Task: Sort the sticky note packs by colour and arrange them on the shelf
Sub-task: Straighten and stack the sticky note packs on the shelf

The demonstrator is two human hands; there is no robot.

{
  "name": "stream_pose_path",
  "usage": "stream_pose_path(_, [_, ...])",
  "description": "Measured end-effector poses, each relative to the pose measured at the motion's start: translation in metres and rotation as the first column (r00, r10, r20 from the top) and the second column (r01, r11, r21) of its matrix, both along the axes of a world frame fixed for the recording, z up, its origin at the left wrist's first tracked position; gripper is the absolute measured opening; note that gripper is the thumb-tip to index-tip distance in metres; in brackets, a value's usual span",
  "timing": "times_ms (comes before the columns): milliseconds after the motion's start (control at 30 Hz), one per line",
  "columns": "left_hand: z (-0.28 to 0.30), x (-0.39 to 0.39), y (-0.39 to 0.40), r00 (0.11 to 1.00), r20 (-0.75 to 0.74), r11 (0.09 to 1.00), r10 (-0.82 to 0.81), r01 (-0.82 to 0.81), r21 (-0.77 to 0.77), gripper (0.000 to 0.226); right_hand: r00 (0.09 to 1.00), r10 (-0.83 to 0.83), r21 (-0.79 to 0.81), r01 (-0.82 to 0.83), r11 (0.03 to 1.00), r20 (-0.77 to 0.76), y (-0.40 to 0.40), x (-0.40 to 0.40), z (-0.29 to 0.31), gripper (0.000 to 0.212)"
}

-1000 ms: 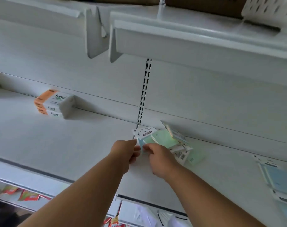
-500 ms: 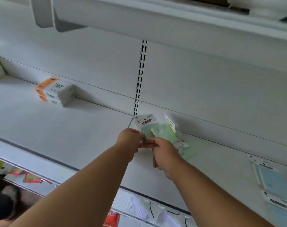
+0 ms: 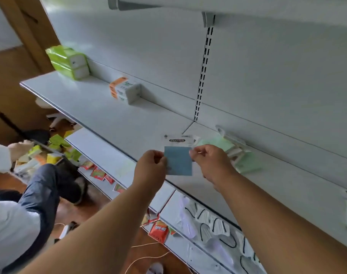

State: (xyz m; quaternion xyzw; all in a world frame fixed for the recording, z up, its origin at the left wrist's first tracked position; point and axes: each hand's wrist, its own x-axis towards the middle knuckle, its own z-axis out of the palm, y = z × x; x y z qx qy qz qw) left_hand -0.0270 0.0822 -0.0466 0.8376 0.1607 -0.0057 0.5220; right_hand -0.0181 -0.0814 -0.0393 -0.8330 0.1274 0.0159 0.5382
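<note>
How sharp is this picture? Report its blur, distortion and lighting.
Head view: the wide-angle lens bends the shelf edges and the slotted upright; the blue sticky note pack, held by the left hand and right hand, is fairly sharp, its header print soft; the green packs look washed out; the light is even, the shadows soft.

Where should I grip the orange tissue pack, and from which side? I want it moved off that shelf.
Take the orange tissue pack by its two long sides, coming from the open front of the shelf. It lies flat, a boxy block, with its far end close against the back panel, so only the front and top are free. Its wrap looks soft; squeeze lightly.
</note>
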Motion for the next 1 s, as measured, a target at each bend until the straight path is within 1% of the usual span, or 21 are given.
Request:
stream_pose_path(33, [-0.001, -0.008, -0.004, 0.998, 0.002, 0.997, -0.059, 0.059, -0.04, 0.006, 0.999, -0.026, 0.015, 0.026, 1.0, 0.026, -0.003, -0.007, 0.002, 0.017])
stream_pose_path(100, [-0.004, -0.021, -0.017, 0.986, 0.019, 0.975, -0.166, 0.167, -0.143, 0.01, 0.992, -0.106, 0.016, 0.105, 0.994, 0.076, -0.017, -0.024, 0.005, 0.021])
stream_pose_path(167, [-0.006, -0.031, -0.038, 0.954, 0.015, 0.935, -0.301, 0.298, -0.191, 0.015, 0.973, -0.205, -0.038, 0.21, 0.977, 0.104, -0.038, -0.045, 0.008, 0.022])
stream_pose_path(233, [-0.006, -0.042, -0.062, 0.881, 0.017, 0.863, -0.472, 0.466, -0.195, 0.021, 0.936, -0.337, -0.123, 0.348, 0.93, 0.099, -0.065, -0.072, 0.008, 0.023])
stream_pose_path(300, [-0.006, -0.056, -0.089, 0.789, 0.009, 0.77, -0.614, 0.602, -0.212, 0.028, 0.883, -0.463, -0.185, 0.469, 0.864, 0.076, -0.091, -0.105, 0.009, 0.024])
stream_pose_path(367, [-0.009, -0.073, -0.115, 0.709, 0.004, 0.698, -0.705, 0.695, -0.173, 0.029, 0.826, -0.56, -0.23, 0.558, 0.798, 0.061, -0.111, -0.139, 0.008, 0.023])
stream_pose_path(433, [-0.011, -0.092, -0.142, 0.65, -0.001, 0.647, -0.76, 0.756, -0.1, 0.027, 0.771, -0.636, -0.226, 0.626, 0.746, 0.034, -0.129, -0.171, 0.005, 0.02])
stream_pose_path(500, [-0.012, -0.112, -0.166, 0.612, -0.024, 0.612, -0.791, 0.789, -0.059, 0.023, 0.731, -0.682, -0.175, 0.67, 0.722, -0.015, -0.149, -0.201, 0.002, 0.015])
stream_pose_path(567, [-0.011, -0.129, -0.187, 0.586, -0.048, 0.587, -0.809, 0.81, -0.007, 0.019, 0.713, -0.699, -0.159, 0.685, 0.711, -0.052, -0.168, -0.223, 0.002, 0.01])
stream_pose_path(667, [-0.01, -0.149, -0.221, 0.578, -0.052, 0.571, -0.814, 0.813, 0.113, 0.022, 0.723, -0.691, -0.256, 0.664, 0.702, -0.018, -0.202, -0.245, 0.0, 0.009])
stream_pose_path(733, [-0.01, -0.164, -0.244, 0.602, -0.082, 0.585, -0.794, 0.794, 0.166, 0.025, 0.751, -0.66, -0.357, 0.618, 0.701, 0.005, -0.225, -0.255, 0.0, 0.009])
stream_pose_path(800, [-0.011, -0.179, -0.267, 0.636, -0.126, 0.61, -0.762, 0.769, 0.19, 0.029, 0.783, -0.622, -0.436, 0.558, 0.706, -0.006, -0.248, -0.262, -0.003, 0.008])
stream_pose_path(900, [-0.014, -0.193, -0.295, 0.694, -0.149, 0.643, -0.705, 0.713, 0.279, 0.034, 0.809, -0.587, -0.494, 0.504, 0.709, -0.017, -0.275, -0.266, -0.011, 0.008])
stream_pose_path(1000, [-0.013, -0.201, -0.313, 0.718, -0.158, 0.636, -0.678, 0.68, 0.364, 0.033, 0.831, -0.556, -0.55, 0.461, 0.696, -0.008, -0.288, -0.267, -0.015, 0.011])
